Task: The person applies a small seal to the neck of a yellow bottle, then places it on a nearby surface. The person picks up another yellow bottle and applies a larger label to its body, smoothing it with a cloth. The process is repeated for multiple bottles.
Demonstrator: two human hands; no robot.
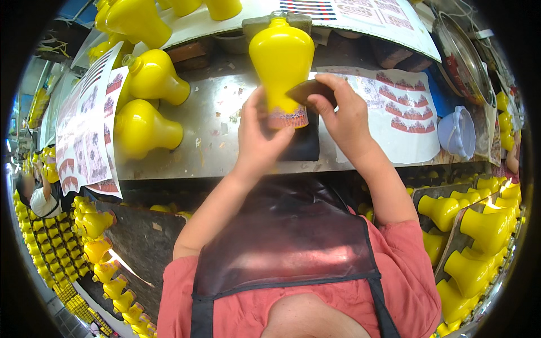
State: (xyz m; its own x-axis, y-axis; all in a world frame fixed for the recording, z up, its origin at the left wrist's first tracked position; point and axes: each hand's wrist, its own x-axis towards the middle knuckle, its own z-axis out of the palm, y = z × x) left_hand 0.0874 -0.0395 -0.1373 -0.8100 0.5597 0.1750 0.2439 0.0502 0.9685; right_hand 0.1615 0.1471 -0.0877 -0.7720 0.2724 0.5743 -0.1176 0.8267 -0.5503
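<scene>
On the near side of a yellow vase (282,50), a dark apron (287,242), then, holding its bottom part with the left hand (256,138), by a red and purple band (292,119), and pinching a flat brown piece (310,90) in the right hand (346,115), right at the side of the vase. Farther out, to the left of the vase, two more yellow vases (149,127), and to its right a white sheet (389,107) with red and purple pictures, then a pale blue bucket (457,132). Farthest, by the neck of the vase, a gray block (306,24), and past the vase a big white board (338,34).
</scene>
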